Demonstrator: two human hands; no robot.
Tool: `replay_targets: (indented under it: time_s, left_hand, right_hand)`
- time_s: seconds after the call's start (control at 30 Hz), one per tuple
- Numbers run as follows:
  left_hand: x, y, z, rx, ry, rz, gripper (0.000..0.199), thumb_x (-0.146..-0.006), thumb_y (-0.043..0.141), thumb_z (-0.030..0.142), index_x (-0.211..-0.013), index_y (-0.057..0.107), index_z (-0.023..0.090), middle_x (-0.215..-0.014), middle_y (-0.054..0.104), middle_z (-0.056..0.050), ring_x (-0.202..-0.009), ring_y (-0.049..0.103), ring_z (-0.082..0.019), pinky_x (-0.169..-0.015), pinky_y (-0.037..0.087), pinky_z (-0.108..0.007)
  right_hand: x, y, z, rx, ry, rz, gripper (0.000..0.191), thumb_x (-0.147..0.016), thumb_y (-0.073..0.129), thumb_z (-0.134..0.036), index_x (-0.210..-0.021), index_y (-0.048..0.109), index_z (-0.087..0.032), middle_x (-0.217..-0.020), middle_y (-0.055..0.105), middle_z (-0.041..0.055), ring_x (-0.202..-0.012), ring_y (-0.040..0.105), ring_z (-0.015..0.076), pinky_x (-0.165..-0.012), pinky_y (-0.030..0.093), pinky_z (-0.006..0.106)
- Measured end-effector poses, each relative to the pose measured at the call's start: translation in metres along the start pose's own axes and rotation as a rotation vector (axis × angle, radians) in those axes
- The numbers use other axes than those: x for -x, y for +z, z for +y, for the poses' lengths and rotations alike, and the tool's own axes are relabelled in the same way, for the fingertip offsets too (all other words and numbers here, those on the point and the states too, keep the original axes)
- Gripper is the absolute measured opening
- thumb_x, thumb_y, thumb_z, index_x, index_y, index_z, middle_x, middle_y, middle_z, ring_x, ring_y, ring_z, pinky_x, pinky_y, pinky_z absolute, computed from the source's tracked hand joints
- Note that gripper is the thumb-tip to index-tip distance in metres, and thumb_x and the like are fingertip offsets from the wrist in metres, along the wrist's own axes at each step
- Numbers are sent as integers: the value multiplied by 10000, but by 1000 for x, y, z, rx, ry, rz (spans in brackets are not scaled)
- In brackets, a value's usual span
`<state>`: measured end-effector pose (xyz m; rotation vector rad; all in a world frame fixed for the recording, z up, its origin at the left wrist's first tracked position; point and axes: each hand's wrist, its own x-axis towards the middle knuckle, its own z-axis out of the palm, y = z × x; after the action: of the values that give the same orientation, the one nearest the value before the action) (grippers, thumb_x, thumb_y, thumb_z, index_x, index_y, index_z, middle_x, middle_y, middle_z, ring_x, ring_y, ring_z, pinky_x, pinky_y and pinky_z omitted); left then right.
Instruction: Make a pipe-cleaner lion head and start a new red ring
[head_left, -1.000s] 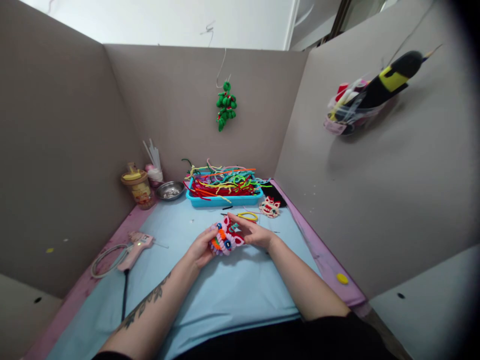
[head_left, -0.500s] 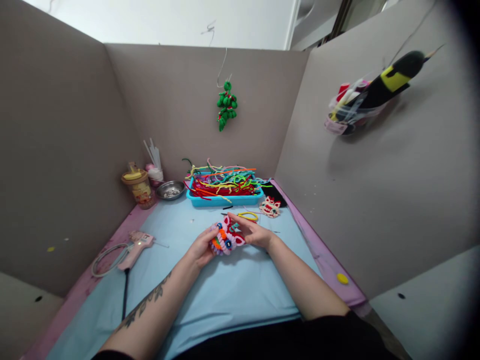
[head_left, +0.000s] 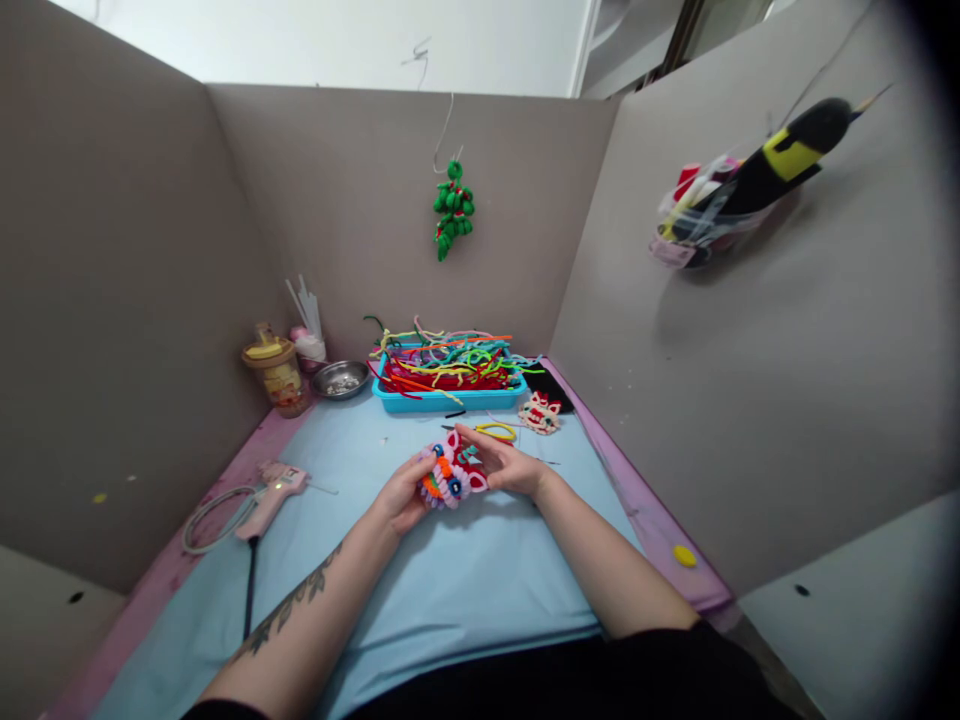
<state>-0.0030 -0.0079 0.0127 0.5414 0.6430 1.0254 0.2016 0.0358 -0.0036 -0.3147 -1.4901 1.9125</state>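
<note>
Lower center: tabletop (head_left: 480,570) under light blue covering. Center: left hand (head_left: 403,495) grasping the lilac-orange fuzzy figure (head_left: 450,475) at its left side, grip closed on it; right hand (head_left: 514,468) touching the figure's right side, fingers partly curled. Just beyond: yellow-handled scissors (head_left: 496,432), partly hidden. Right of these: cream-red figure (head_left: 540,413). Farther, center: blue tray (head_left: 450,403) heaped with colored fuzzy stems (head_left: 450,372). Upper center: green ornament (head_left: 454,210), hanging.

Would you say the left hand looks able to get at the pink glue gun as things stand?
Probably yes: only blue cloth shows between the left hand and the pink glue gun, though that hand is holding the lilac animal-face ornament.
</note>
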Motion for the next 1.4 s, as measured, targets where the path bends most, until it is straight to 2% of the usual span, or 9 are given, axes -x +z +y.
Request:
replay_targets:
  time_s: [0.23, 0.43, 0.67, 0.77, 0.83, 0.93, 1.0, 1.23, 1.4]
  left_hand:
    - [-1, -1, 0, -2, 12, -17, 249, -777, 631, 157, -1018, 638, 95, -879, 726, -113, -729, 687, -202, -732, 545, -319]
    - [-1, 0, 0, -6, 15, 0, 247, -776, 632, 167, -1015, 640, 103, -867, 727, -107, -733, 688, -201, -727, 548, -313]
    - [-2, 1, 0, -21, 45, 0, 329, -765, 643, 181, -1087, 620, 115, -950, 719, -121, -786, 689, -226, -739, 543, -338]
    - [-4, 0, 0, 9, 94, -3, 342, -767, 636, 164, -1104, 607, 110, -1000, 706, -133, -852, 683, -234, -779, 539, -348]
    - [-6, -2, 2, 53, 171, 36, 358, -766, 633, 143, -1121, 592, 136, -1013, 702, -116, -879, 678, -226, -785, 540, -346]
    - [-8, -4, 5, 132, 298, 94, 403, -755, 635, 109, -1143, 565, 194, -1008, 698, -72, -880, 675, -202, -773, 544, -334]
    - [-8, -5, 7, 168, 346, 83, 428, -740, 644, 93, -1144, 560, 206, -1007, 690, -60, -894, 669, -197, -785, 539, -332]
    - [-3, 1, 6, 203, 378, 39, 595, -649, 708, 53, -1182, 527, 242, -1148, 631, -47, -1021, 620, -212, -885, 492, -345]
    - [-1, 5, 1, 79, 357, 35, 643, -600, 754, 56, -1175, 523, 228, -1088, 645, -33, -977, 625, -173, -864, 474, -276]
  right_hand:
    - [1, 1, -1, 10, 7, 0, 933, -567, 836, -185, -1373, 394, -338, -1498, 274, 48, -1323, 321, 260, -1043, 326, 402]
    - [0, 0, 0, 23, 5, 0, 942, -565, 837, -199, -1379, 383, -337, -1499, 270, 47, -1340, 291, 261, -1045, 320, 403]
    - [1, 1, -3, 28, -49, 68, 918, -513, 856, -324, -1339, 457, -310, -1494, 299, 31, -1382, 207, 255, -1092, 224, 387]
    - [0, 1, -4, -23, -53, 108, 952, -536, 831, -335, -1376, 385, -352, -1514, 257, 27, -1359, 255, 253, -1043, 298, 393]
    - [-2, 1, -3, -50, -53, 144, 948, -560, 812, -325, -1387, 351, -372, -1519, 238, 26, -1328, 303, 237, -999, 346, 376]
    - [-6, 3, 4, -82, -5, 195, 894, -567, 813, -303, -1358, 400, -347, -1471, 309, 47, -1243, 403, 216, -933, 395, 337]
    - [-10, 9, 9, -108, 30, 211, 855, -569, 820, -281, -1331, 434, -325, -1412, 380, 62, -1167, 470, 204, -883, 420, 315]
    - [-25, 44, 23, -181, 1, 221, 681, -636, 798, -254, -1237, 478, -270, -1161, 585, 60, -1011, 582, 191, -750, 480, 262]
    - [-30, 45, 28, -194, -117, 411, 609, -618, 801, -192, -1156, 522, -247, -1064, 648, 38, -928, 627, 182, -764, 496, 275]
